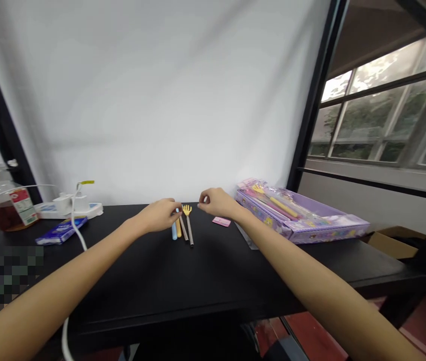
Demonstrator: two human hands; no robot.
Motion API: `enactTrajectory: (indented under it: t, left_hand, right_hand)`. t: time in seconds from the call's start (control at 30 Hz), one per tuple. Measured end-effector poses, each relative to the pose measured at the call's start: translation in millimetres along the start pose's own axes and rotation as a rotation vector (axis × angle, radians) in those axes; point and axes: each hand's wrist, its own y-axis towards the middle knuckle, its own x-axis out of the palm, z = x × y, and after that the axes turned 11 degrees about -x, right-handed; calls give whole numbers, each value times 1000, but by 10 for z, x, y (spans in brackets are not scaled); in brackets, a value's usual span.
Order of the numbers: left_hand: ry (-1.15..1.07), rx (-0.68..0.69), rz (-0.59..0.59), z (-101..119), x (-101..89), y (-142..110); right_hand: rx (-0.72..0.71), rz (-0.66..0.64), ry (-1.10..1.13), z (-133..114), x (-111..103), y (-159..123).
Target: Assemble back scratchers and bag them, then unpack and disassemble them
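Note:
A back scratcher (pixel 189 225) with a yellow hand-shaped head and a metal rod lies on the black table, its head pointing at the wall. Close to its left are another metal rod (pixel 184 228), a yellow handle (pixel 178 228) and a light blue handle (pixel 174 230). My left hand (pixel 160 214) is closed over the far ends of these, hiding their tops; whether it grips one I cannot tell. To the right of the yellow head, my right hand (pixel 215 201) hovers with thumb and index finger bent into a pinch. Anything between those fingertips is too small to see.
A pink card (pixel 221 221) lies beneath my right hand. At right stands a purple box (pixel 329 233) with packaged back scratchers (pixel 278 204). On the left are a blue packet (pixel 61 230), a power strip (pixel 94 210), a white cable (pixel 73 220) and a bottle (pixel 4 210).

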Motion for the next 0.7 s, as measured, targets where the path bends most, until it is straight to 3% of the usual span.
enactTrajectory:
  t: [0.17,0.27,0.43,0.53,0.7]
  left_hand:
    - [-81,-127,-13,-308,12,-172]
    - [-113,-90,-33,-271,21,-182]
    - [-55,-18,-154,-87,-28,-201]
    - [0,-21,-161,-35,-27,-233]
    - [10,-88,-118,4,53,-266]
  right_hand:
    - [-4,-32,2,-112,324,12]
    - [-91,-26,47,-101,398,-56]
    - [-277,-187,139,-14,436,-127]
    - [-240,-229,111,3,456,-131]
    - [-43,-276,83,-18,414,-128]
